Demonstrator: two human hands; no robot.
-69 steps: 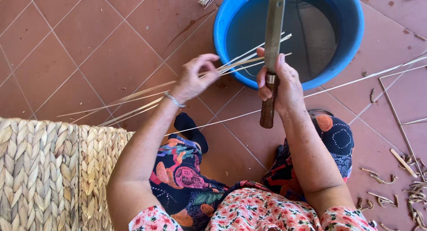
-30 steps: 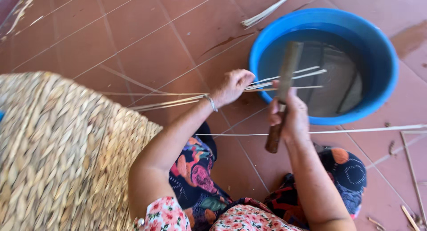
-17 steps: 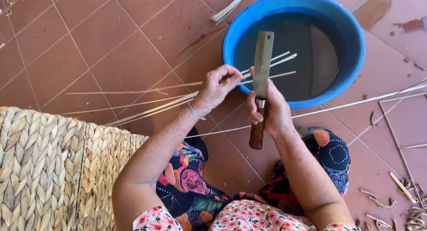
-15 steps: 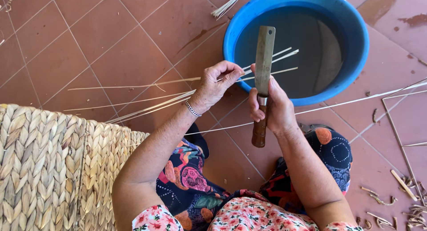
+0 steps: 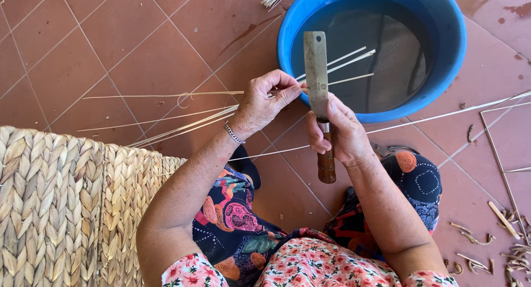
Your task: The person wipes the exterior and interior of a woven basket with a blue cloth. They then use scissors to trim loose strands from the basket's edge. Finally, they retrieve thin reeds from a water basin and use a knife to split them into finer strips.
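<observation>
Two hands: left hand [image 5: 264, 102] pinching reed strips [image 5: 337, 63], right hand [image 5: 340, 133] gripping knife [image 5: 318, 93].

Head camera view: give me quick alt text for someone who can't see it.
A seated person's right hand holds a flat-bladed knife upright by its wooden handle, while the left hand pinches thin pale strips against the blade. Just beyond sits a blue basin on terracotta tiles, with a woven mat at the person's left.

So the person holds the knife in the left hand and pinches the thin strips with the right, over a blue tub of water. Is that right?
Not quite: the hands are swapped. The head view shows the right hand gripping the knife and the left hand pinching the thin strips, over the blue tub of water.
</observation>
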